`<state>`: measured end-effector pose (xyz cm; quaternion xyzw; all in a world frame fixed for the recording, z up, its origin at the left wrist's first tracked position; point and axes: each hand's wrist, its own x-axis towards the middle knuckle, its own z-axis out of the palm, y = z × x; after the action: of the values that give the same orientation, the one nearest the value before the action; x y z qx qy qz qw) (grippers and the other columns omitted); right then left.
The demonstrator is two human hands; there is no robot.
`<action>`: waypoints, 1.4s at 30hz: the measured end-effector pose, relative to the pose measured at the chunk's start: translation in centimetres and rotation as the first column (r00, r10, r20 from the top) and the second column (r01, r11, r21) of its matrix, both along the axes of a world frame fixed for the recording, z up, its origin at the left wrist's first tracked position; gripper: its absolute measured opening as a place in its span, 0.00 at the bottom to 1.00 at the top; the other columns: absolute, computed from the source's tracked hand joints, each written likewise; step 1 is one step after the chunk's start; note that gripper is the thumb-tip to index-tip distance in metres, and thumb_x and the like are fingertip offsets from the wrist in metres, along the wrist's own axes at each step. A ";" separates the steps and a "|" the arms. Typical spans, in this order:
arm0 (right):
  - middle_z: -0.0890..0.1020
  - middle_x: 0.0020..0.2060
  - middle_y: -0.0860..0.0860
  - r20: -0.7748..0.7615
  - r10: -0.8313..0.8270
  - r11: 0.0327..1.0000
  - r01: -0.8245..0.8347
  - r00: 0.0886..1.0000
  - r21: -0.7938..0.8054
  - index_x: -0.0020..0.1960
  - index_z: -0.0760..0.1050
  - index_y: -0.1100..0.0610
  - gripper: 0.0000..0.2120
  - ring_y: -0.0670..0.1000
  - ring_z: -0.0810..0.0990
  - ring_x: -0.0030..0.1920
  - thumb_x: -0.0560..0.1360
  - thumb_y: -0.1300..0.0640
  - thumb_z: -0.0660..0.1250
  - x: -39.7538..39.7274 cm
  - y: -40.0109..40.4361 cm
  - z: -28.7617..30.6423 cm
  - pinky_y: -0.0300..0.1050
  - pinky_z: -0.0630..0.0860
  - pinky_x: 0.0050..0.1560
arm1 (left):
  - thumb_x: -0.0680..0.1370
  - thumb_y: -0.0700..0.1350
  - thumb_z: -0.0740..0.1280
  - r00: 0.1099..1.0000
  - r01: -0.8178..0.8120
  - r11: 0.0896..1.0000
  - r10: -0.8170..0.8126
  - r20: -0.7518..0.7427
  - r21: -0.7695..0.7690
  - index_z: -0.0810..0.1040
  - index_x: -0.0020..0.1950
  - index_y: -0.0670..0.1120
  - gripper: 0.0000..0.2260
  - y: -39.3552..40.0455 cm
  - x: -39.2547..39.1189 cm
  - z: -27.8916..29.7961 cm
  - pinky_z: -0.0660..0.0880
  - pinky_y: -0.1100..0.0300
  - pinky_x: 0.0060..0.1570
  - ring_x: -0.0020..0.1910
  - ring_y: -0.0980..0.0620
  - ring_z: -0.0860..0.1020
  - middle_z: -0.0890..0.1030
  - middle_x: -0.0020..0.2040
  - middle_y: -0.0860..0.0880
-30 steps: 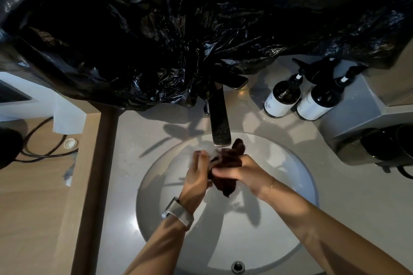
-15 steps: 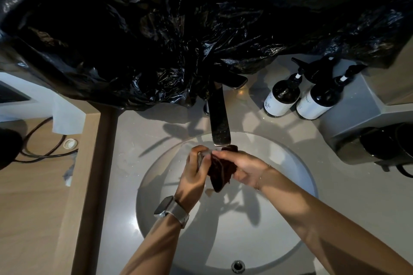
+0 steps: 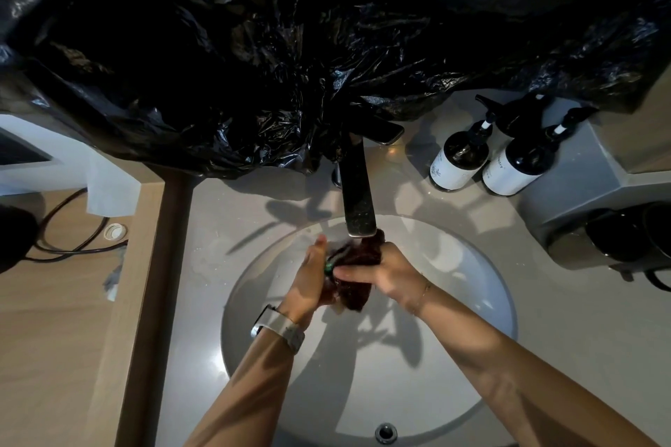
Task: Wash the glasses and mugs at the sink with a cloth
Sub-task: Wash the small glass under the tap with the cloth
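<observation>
Under the spout of the dark faucet (image 3: pixel 357 200), both my hands hold a wet dark red cloth (image 3: pixel 357 288) over the round white sink (image 3: pixel 457 305). My right hand (image 3: pixel 385 272) grips the bunched cloth from the right, its fingers wrapped over it. My left hand (image 3: pixel 308 278) closes on the cloth's left side with the thumb pointing up. A small green spot shows between the hands; I cannot tell what it is. Two dark mugs (image 3: pixel 617 241) stand at the right edge. No glass is plainly visible.
Crumpled black plastic sheeting (image 3: pixel 290 47) hangs over the back wall down to the faucet base. Two dark pump bottles (image 3: pixel 459 160) with white labels stand behind the sink on the right. On the left, a wooden counter (image 3: pixel 54 337) carries a black cable (image 3: pixel 72 225).
My hands have kept working the cloth under the spout. The left hand went from flat fingers to closing round the cloth, and the cloth now hangs lower between the hands.
</observation>
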<state>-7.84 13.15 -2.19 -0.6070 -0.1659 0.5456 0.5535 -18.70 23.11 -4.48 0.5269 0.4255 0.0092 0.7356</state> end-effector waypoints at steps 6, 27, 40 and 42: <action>0.86 0.41 0.55 -0.237 -0.124 0.977 0.078 0.964 -0.198 0.53 0.81 0.62 0.14 0.51 0.86 0.40 0.74 0.52 0.71 1.0 0.4 0.7 0.38 0.78 0.31 | 0.83 0.56 0.57 0.997 -0.036 0.948 0.012 0.079 0.316 0.70 0.54 0.50 0.10 -1.8 -0.7 -1.7 0.75 0.57 0.34 0.38 0.53 0.78 0.77 0.44 0.45; 0.84 0.33 0.42 0.460 -0.176 0.971 0.230 0.870 -0.063 0.41 0.80 0.51 0.03 0.40 0.82 0.40 0.71 0.53 0.73 -1.5 -2.6 -1.2 0.34 0.75 0.46 | 0.82 0.59 0.55 0.948 -0.296 0.926 0.256 -0.187 -0.236 0.76 0.57 0.40 0.23 -2.4 1.5 0.4 0.79 0.49 0.48 0.43 0.42 0.81 0.82 0.47 0.37; 0.84 0.39 0.56 -0.021 -0.653 0.739 0.632 0.757 -0.233 0.47 0.80 0.63 0.09 0.56 0.83 0.43 0.73 0.57 0.73 -0.2 -3.1 -1.5 0.50 0.78 0.51 | 0.83 0.58 0.55 0.978 -0.197 0.979 0.200 -0.063 0.041 0.70 0.57 0.44 0.18 -1.8 -0.7 0.6 0.66 0.63 0.28 0.28 0.54 0.69 0.75 0.41 0.43; 0.80 0.31 0.52 -0.049 -0.573 0.795 0.540 0.818 -0.276 0.45 0.78 0.63 0.05 0.48 0.78 0.33 0.74 0.60 0.70 -0.9 -3.0 -1.4 0.43 0.74 0.43 | 0.83 0.57 0.56 0.983 -0.174 0.983 0.176 -0.047 0.052 0.69 0.54 0.46 0.14 -2.5 -0.8 0.3 0.65 0.64 0.27 0.28 0.55 0.67 0.72 0.42 0.43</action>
<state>-8.71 10.17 -3.57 -0.6568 0.1266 0.4129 0.6182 -19.46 20.59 -4.15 0.5048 0.4886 0.0705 0.7082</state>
